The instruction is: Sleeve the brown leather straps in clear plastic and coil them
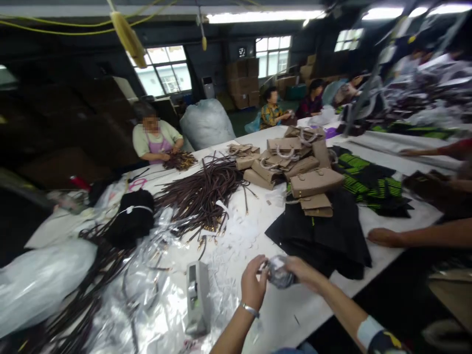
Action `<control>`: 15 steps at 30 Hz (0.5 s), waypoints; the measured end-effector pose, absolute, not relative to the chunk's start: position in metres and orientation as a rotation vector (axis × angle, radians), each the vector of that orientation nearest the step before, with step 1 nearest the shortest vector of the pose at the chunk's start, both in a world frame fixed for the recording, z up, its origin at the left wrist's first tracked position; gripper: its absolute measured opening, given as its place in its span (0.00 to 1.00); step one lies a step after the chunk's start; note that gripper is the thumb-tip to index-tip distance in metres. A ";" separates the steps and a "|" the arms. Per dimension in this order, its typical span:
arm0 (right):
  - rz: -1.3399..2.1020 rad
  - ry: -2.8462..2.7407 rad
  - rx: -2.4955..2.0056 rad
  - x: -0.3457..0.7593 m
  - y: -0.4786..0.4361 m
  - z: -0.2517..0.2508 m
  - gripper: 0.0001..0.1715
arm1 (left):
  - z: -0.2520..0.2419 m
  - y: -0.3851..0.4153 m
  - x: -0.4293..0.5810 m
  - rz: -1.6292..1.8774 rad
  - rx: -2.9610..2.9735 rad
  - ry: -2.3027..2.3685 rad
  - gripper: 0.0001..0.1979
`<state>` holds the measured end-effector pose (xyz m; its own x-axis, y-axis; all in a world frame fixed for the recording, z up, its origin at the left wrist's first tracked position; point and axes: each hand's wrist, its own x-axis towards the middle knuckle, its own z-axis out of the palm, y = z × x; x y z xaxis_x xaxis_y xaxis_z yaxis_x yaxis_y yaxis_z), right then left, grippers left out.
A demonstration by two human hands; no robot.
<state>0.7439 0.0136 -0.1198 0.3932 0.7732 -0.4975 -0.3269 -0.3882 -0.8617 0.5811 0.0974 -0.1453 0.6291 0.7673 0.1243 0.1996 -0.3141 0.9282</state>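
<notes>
Over the near edge of the white table, my left hand (253, 282) and my right hand (303, 271) face each other around a small dark bundle in clear plastic (280, 274). Fingers of both hands are closed on its two sides. What is inside the plastic cannot be made out clearly. A silver bracelet (250, 309) circles my left wrist. To the left of that hand stands a grey tape dispenser (198, 297) among clear plastic bags (158, 300). Black flat sheets (324, 236) lie stacked just beyond my right hand.
Brown straps (202, 191) are heaped mid-table. Tan handbags (315, 182) pile up beyond the black stack, beside green-striped black pieces (372, 182). A co-worker (157, 135) handles straps across the table. Another person's hand (387, 238) rests at the right edge.
</notes>
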 end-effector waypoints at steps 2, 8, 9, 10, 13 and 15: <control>1.095 -0.393 -1.530 0.801 0.034 -0.087 0.16 | -0.133 0.104 0.585 0.727 1.801 0.776 0.13; 0.610 -0.287 -1.241 0.914 0.107 -0.038 0.16 | -0.147 0.101 0.554 0.713 1.681 0.956 0.12; 0.677 -0.292 -1.250 0.907 0.117 -0.048 0.12 | -0.153 0.100 0.545 0.729 1.644 1.012 0.12; 0.781 -0.326 -1.285 0.892 0.125 -0.063 0.09 | -0.158 0.100 0.535 0.747 1.605 1.069 0.12; 1.205 -0.619 -1.534 0.816 0.141 -0.129 0.17 | -0.169 0.109 0.492 0.822 1.511 1.237 0.12; 1.448 -0.897 -1.632 0.758 0.141 -0.174 0.26 | -0.171 0.118 0.451 0.878 1.467 1.375 0.11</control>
<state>0.7581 0.1406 -0.1739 0.1086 0.8826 -0.4575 0.0166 -0.4617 -0.8869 0.4515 0.1180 -0.1712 0.1240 0.9886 -0.0851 0.3387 0.0385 0.9401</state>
